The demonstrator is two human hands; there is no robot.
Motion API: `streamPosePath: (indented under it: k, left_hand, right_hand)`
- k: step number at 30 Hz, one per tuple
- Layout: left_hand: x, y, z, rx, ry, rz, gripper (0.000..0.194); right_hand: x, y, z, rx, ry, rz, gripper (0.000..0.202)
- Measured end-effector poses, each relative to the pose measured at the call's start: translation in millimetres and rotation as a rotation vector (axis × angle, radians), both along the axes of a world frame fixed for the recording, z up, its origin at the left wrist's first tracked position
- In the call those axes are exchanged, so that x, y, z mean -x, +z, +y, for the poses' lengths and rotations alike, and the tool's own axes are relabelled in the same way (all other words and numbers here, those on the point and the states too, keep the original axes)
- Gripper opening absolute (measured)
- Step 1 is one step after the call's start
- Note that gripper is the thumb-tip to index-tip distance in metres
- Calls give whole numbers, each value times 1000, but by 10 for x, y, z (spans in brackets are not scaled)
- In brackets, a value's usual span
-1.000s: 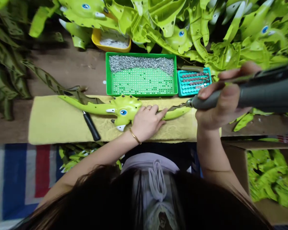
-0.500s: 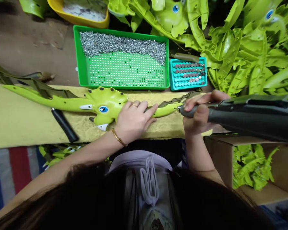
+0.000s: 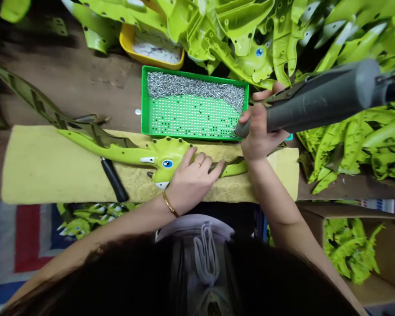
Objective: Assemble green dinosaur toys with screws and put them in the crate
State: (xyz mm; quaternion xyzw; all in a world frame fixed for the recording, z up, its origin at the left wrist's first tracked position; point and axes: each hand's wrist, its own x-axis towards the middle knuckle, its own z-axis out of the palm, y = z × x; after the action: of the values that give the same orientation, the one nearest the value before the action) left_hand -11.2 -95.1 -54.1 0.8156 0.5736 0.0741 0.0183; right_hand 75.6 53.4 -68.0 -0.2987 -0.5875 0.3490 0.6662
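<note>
My left hand [image 3: 192, 177] rests over a lime-green plastic dinosaur toy part [image 3: 123, 153], fingers curled around it just behind its blue eye. The part lies on a yellow padded cloth [image 3: 36, 166], with a dark olive strip [image 3: 57, 116] along its upper edge. My right hand [image 3: 260, 138] is wrapped around a grey electric screwdriver [image 3: 316, 103]. The screwdriver's tip is at the lower right of a green perforated tray [image 3: 145, 109]; whether a screw sits on it is too small to tell. Silvery screws [image 3: 194, 87] are heaped along the tray's far side.
A black-handled tool [image 3: 115, 180] lies on the cloth below the toy's long left end. Behind the tray stands a yellow bin [image 3: 127, 41]. Lime-green parts [image 3: 371, 140] pile up at the back and right. A cardboard box [image 3: 390, 259] at the lower right holds more.
My right hand has lifted the screwdriver from the toy's right end and carried it up and left to the screw tray. My left hand stays on the toy. The view has shifted.
</note>
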Motion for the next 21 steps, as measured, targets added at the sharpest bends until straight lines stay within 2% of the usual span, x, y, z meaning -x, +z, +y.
streamPosePath:
  k: [3,5,7,10,13,15,18,21]
  left_hand:
    - [78,-41,-26,-31,-9,-42,34]
    - [100,-73,-31,-45,2,-77,33]
    - [106,-95,-31,-61,18,-89,32]
    - [106,-113,-29,-77,19,-102,31]
    - [107,-133,-25,-79,19,-126,31]
    - [109,-143,-21,-53,23,-132,33]
    - [108,-130,-12,30,35,-138,36]
    - [100,-90,-4,116,56,-159,36]
  right_hand:
    - [-17,-144,13,-19,15,3,35]
    - [-30,-152,21,-20,25,-14,35]
    - [-32,-89,26,-31,32,-33,33]
    - [-63,116,-28,-79,30,13,31]
    - [-189,342,-229,-109,34,116,31]
    - [-315,429,-433,-90,60,95,32]
    - [-501,422,-732,-63,105,-37,36]
    - [-623,299,-902,-12,140,-158,27]
